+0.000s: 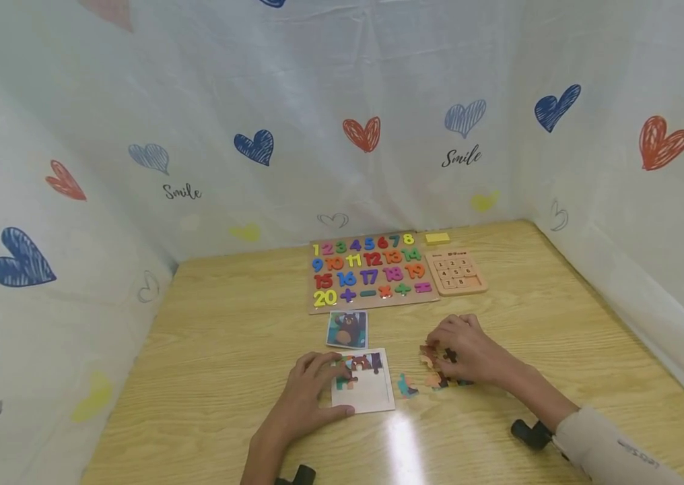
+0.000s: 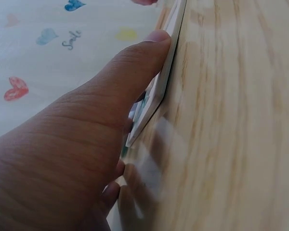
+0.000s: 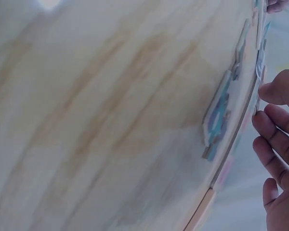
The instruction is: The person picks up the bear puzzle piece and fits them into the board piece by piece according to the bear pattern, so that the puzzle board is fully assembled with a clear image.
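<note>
A white puzzle board (image 1: 372, 394) lies flat on the table, with bear-picture pieces filling part of its upper area. My left hand (image 1: 305, 397) rests on the board's left side, its thumb (image 2: 139, 57) stretched along the rim and its other fingers over the upper left part. To the right of the board, my right hand (image 1: 466, 347) pinches a thin puzzle piece (image 3: 259, 98) between thumb and fingertips. Below that hand lie loose puzzle pieces (image 1: 435, 381), partly hidden by it. One teal and orange piece (image 1: 406, 386) lies between them and the board.
A picture card (image 1: 348, 329) of a bear lies just behind the board. Farther back are a number board (image 1: 318, 308) with coloured numerals, a wooden sliding number puzzle (image 1: 460, 273) and a yellow block (image 1: 437, 238). White curtains with printed hearts enclose the wooden table (image 1: 227, 323).
</note>
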A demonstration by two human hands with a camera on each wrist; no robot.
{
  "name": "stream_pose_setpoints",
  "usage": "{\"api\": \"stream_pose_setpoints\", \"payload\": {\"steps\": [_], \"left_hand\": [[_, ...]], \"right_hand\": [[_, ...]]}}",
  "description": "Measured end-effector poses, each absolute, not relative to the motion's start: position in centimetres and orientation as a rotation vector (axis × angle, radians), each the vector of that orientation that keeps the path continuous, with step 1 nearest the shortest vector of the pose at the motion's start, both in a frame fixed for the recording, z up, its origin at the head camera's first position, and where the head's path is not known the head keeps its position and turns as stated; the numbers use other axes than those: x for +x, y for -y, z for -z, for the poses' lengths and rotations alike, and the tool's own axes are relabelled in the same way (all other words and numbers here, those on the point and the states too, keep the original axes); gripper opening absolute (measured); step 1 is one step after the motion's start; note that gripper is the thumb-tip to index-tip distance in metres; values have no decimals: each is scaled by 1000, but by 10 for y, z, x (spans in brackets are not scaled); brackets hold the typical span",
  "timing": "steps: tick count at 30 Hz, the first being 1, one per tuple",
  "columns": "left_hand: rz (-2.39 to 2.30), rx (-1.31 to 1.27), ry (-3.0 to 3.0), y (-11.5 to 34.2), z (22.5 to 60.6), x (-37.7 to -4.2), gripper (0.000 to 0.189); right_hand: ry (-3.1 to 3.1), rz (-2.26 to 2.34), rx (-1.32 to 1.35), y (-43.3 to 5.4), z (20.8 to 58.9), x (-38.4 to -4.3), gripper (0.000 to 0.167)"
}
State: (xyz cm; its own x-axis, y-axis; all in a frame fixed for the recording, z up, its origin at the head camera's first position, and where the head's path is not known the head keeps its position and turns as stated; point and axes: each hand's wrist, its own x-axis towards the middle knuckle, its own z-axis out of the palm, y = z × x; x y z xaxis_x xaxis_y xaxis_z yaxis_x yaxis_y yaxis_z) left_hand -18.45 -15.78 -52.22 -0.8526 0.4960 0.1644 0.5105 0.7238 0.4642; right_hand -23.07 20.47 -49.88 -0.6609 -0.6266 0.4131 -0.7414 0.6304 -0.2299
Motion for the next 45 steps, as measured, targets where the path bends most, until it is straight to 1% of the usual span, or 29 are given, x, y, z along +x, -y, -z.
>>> {"api": "stream_pose_setpoints", "payload": {"steps": [6, 17, 31, 37, 45], "left_hand": [[803, -836, 2897, 158, 520, -185, 55], [807, -834, 2898, 159, 521, -184, 56], [818, -818, 2919, 159, 520, -184, 57], [810, -823, 2911, 158, 522, -184, 55], [809, -817, 2919, 158, 522, -185, 58]], "right_hand": [[2563, -563, 1073, -197, 488, -229, 17], [2553, -633, 1096, -188, 478, -227, 17], [2565, -661, 1155, -171, 473, -223, 15], [2556, -638, 1189, -163, 472, -222, 17], [2548, -660, 1208, -152, 471, -219, 19]]}}
